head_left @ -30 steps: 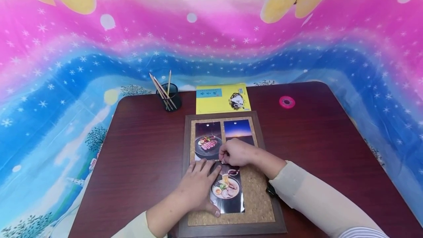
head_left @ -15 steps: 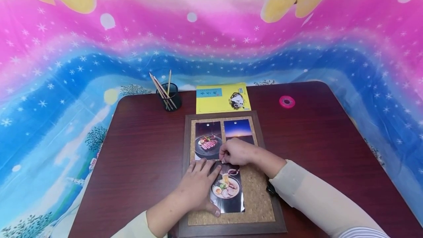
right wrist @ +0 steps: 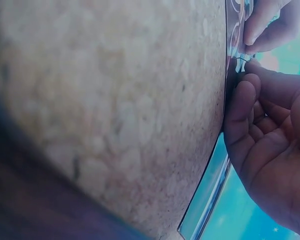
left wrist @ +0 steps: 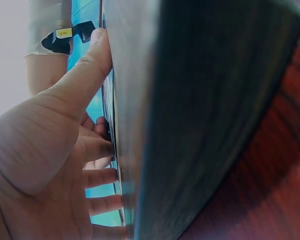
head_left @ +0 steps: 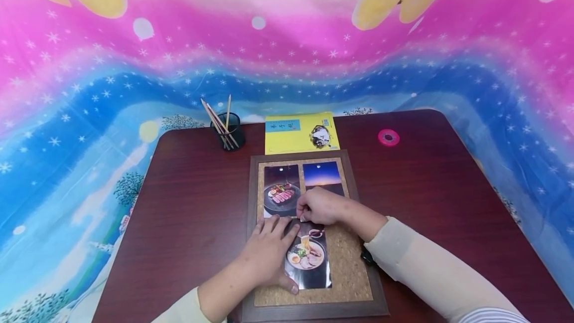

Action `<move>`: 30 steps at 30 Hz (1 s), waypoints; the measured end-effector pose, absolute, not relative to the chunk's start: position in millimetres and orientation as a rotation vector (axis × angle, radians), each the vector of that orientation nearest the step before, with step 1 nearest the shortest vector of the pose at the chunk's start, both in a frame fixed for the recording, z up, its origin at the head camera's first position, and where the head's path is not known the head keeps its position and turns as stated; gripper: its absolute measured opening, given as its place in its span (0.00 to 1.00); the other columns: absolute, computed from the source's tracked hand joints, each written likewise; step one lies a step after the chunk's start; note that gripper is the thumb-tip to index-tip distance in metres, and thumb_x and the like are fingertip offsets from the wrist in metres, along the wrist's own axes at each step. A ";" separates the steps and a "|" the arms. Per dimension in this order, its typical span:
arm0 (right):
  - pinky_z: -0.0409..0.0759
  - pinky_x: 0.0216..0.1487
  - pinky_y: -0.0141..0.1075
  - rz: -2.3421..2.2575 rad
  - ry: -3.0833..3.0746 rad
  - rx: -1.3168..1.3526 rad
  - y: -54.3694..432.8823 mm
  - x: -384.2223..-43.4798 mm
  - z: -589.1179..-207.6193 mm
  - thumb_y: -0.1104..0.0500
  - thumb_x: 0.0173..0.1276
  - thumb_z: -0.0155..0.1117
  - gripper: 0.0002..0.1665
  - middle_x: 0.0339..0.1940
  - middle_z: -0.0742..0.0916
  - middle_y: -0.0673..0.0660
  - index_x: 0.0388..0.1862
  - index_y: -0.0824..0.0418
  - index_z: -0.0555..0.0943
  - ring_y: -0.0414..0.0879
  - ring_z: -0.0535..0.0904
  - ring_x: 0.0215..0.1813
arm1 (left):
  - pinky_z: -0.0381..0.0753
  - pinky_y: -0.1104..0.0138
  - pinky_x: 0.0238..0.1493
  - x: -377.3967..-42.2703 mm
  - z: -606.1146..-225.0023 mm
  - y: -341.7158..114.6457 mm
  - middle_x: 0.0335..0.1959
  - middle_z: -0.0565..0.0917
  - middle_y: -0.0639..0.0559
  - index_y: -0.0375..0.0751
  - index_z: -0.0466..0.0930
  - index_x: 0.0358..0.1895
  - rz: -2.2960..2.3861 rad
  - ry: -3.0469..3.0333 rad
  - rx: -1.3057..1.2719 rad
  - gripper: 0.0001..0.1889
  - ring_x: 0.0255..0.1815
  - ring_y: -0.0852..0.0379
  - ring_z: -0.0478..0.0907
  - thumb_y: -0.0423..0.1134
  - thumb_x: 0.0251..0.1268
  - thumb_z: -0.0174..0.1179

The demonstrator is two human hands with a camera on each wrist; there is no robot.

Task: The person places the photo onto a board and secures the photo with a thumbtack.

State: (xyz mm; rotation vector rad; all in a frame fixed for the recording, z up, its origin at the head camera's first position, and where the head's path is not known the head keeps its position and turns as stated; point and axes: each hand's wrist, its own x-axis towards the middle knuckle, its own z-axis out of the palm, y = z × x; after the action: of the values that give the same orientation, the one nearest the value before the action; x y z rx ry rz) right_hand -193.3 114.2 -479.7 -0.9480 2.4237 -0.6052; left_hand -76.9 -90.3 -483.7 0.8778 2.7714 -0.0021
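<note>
A brown-framed cork board [head_left: 352, 268] lies flat, bearing several photos. My left hand [head_left: 269, 250] rests with spread fingers along the left side of a ramen photo [head_left: 309, 258], its thumb near the bottom edge. At the top of that photo, my right hand [head_left: 320, 207] pinches a small clear push pin [right wrist: 241, 65] between thumb and curled fingers. The pin's tip is hidden. Above are a steak photo [head_left: 281, 191] and a sunset photo [head_left: 322, 174], each with a pin at its top. My right hand partly covers the sunset photo.
A yellow booklet [head_left: 291, 143] lies just beyond the board. On the dark red table [head_left: 193, 203] stand a black mesh cup [head_left: 235, 138] with several pencils at the back left, and a round pink container [head_left: 388, 137] at the back right. A patterned cloth [head_left: 251, 64] hangs behind.
</note>
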 end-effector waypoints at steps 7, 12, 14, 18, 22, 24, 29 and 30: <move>0.80 0.41 0.35 -0.612 2.431 -0.937 113.8 -192.7 -478.0 0.63 0.70 0.66 0.11 0.28 0.83 0.40 0.30 0.48 0.84 0.36 0.79 0.33 | 0.58 0.39 0.77 -77.6 -483.6 -90.1 0.81 0.60 0.43 0.48 0.59 0.83 0.007 2.769 0.876 0.77 0.80 0.36 0.56 0.90 0.21 0.63; 0.79 0.38 0.34 -0.611 2.433 -0.950 113.2 -193.4 -477.6 0.63 0.70 0.67 0.10 0.28 0.83 0.41 0.30 0.49 0.84 0.36 0.78 0.32 | 0.58 0.40 0.77 -77.8 -482.5 -90.0 0.81 0.59 0.43 0.48 0.59 0.83 0.002 2.766 0.870 0.77 0.80 0.36 0.56 0.90 0.21 0.64; 0.79 0.37 0.33 -0.606 2.438 -0.955 112.9 -193.8 -477.7 0.64 0.69 0.67 0.11 0.27 0.83 0.41 0.30 0.49 0.84 0.36 0.78 0.31 | 0.58 0.40 0.77 -77.7 -482.3 -89.9 0.81 0.60 0.43 0.48 0.59 0.82 0.004 2.769 0.869 0.77 0.80 0.36 0.56 0.90 0.20 0.64; 0.79 0.37 0.33 -0.590 2.444 -0.968 111.8 -193.1 -478.0 0.64 0.69 0.66 0.11 0.27 0.83 0.41 0.29 0.49 0.83 0.36 0.78 0.30 | 0.57 0.40 0.77 -77.8 -482.3 -89.6 0.81 0.60 0.43 0.48 0.59 0.83 0.007 2.766 0.865 0.77 0.80 0.36 0.56 0.90 0.20 0.64; 0.79 0.38 0.34 -0.555 2.453 -0.954 109.6 -191.6 -478.4 0.64 0.69 0.66 0.11 0.26 0.82 0.42 0.29 0.49 0.82 0.37 0.78 0.30 | 0.57 0.39 0.77 -78.9 -482.1 -88.9 0.82 0.59 0.42 0.48 0.58 0.83 0.013 2.755 0.863 0.78 0.80 0.35 0.55 0.90 0.21 0.64; 0.79 0.39 0.34 -0.530 2.459 -0.942 108.7 -191.0 -479.3 0.64 0.69 0.66 0.11 0.25 0.81 0.42 0.29 0.49 0.81 0.38 0.78 0.30 | 0.57 0.39 0.77 -79.4 -481.8 -88.5 0.82 0.58 0.42 0.48 0.58 0.83 0.015 2.750 0.866 0.78 0.80 0.35 0.55 0.90 0.21 0.63; 0.79 0.40 0.34 -0.503 2.470 -0.964 107.6 -190.4 -481.1 0.64 0.69 0.65 0.12 0.26 0.81 0.42 0.29 0.49 0.80 0.38 0.77 0.32 | 0.57 0.38 0.77 -78.5 -481.3 -88.2 0.82 0.59 0.42 0.47 0.59 0.83 0.009 2.745 0.861 0.77 0.80 0.35 0.55 0.90 0.21 0.64; 0.78 0.40 0.34 -0.508 2.469 -0.973 107.9 -190.5 -481.4 0.64 0.68 0.65 0.11 0.26 0.81 0.42 0.29 0.49 0.80 0.37 0.77 0.32 | 0.57 0.38 0.77 -78.2 -481.4 -88.2 0.82 0.59 0.42 0.47 0.59 0.83 0.007 2.744 0.860 0.77 0.80 0.35 0.56 0.90 0.22 0.64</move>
State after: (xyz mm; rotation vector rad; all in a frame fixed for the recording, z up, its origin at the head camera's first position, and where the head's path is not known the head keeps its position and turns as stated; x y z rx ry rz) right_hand -190.5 107.9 -481.4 -0.9725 2.4694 -0.5076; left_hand -78.2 -88.2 -481.4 0.8596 2.7443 0.0065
